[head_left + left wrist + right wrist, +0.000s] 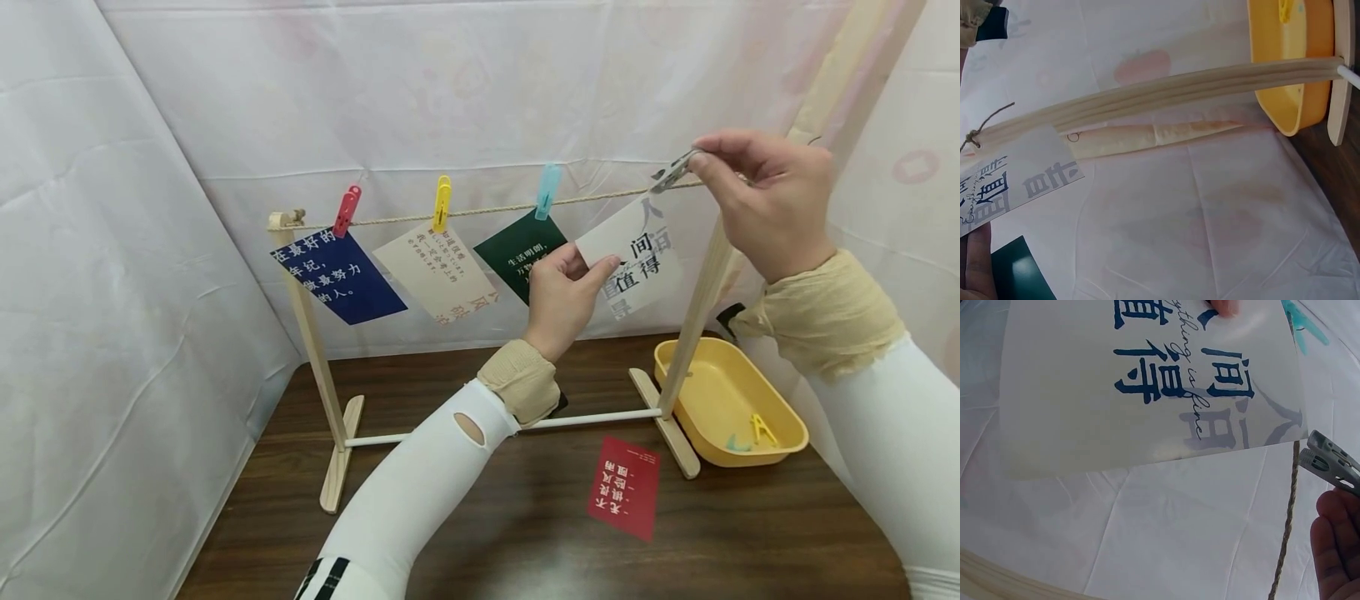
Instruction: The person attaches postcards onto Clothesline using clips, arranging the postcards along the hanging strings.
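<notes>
My left hand (562, 304) pinches a white card (660, 279) with large dark and grey characters by its left edge, thumb in front. Between thumb and fingers, my right hand (776, 196) holds a grey clothespin (675, 172) at the card's top corner. In the right wrist view the clothespin (1334, 461) has its tip beside that corner and the twine (1287, 525); whether it bites the card cannot be told. Left along the twine hang a green card (504, 247) under a light blue clothespin (548, 191), a cream card (427, 271) under a yellow clothespin (442, 204), and a blue card (337, 279) under a red clothespin (347, 211).
A wooden stand with a left post (311, 333) and right post (701, 308) carries the twine above a brown table (525, 533). On the table lies a red card (624, 487). At right sits a yellow tray (795, 429) with a yellow clothespin (763, 431) and a light blue piece (738, 444).
</notes>
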`<state>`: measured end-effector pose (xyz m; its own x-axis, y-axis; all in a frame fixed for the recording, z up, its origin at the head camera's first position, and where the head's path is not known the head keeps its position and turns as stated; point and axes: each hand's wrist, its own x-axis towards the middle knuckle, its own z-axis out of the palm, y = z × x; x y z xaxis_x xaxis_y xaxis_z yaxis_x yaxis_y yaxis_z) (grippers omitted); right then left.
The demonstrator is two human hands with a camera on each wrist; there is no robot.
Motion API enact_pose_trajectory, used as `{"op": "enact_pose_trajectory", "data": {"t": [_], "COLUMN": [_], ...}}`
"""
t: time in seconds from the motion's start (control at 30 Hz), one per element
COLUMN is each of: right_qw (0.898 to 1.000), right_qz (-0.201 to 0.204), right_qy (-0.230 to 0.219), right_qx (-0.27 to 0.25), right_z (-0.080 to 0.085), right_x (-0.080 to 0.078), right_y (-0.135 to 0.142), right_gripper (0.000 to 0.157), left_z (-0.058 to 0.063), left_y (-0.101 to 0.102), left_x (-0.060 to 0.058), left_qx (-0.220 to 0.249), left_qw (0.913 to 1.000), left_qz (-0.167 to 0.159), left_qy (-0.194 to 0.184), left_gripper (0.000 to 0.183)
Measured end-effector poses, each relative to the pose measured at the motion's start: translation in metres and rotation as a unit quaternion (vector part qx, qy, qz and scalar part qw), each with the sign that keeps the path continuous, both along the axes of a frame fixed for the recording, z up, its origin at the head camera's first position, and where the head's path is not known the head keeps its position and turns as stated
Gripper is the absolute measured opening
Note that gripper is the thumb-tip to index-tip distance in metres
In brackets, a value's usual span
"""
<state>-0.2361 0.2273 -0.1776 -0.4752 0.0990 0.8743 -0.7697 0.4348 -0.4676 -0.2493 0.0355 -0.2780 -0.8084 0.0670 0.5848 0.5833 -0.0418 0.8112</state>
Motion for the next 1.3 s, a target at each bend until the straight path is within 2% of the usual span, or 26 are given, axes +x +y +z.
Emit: {"op": "enact_pose_trajectory", "data": {"t": [0.27, 0.47, 0.77, 0.97, 1.13, 1.3], "right_qw": [0.998, 0.996, 0.993, 0.992, 0.996, 0.999], "right_qz": [-0.023, -0.009, -0.006, -0.017, -0.018, -0.006], "right_qy": [-0.056, -0.065, -0.104, -0.118, -0.086, -0.032], "right_qx": [0.035, 0.055, 0.056, 0.027, -0.021, -0.037], "right_z": [0.005, 0.006, 0.007, 0.004, 0.0, -0.006], "right_x": [-0.006, -0.008, -0.008, -0.01, -0.009, -0.004], "right_y": [-0.002, -0.003, -0.002, 0.0, 0.005, 0.009], "right_gripper": [0.018, 0.019, 0.026, 0.025, 0.014, 0.015], "left_z": [0.0, 0.001, -0.001, -0.005, -0.01, -0.014], "left_y": [0.001, 0.001, 0.002, 0.001, -0.001, -0.003], "left_x": [0.0, -0.001, -0.002, -0.004, -0.004, -0.006], "left_qx": [-0.004, -0.006, 0.009, 0.0, -0.016, -0.023], "left_qw": [1.0, 0.9999, 0.9997, 0.9998, 0.9996, 0.9992], "left_qz": [0.002, -0.004, -0.008, 0.002, 0.021, 0.032], "left_qy": [-0.002, -0.008, -0.019, -0.02, -0.011, -0.001], "left_gripper": [0.024, 0.025, 0.025, 0.023, 0.019, 0.019]}}
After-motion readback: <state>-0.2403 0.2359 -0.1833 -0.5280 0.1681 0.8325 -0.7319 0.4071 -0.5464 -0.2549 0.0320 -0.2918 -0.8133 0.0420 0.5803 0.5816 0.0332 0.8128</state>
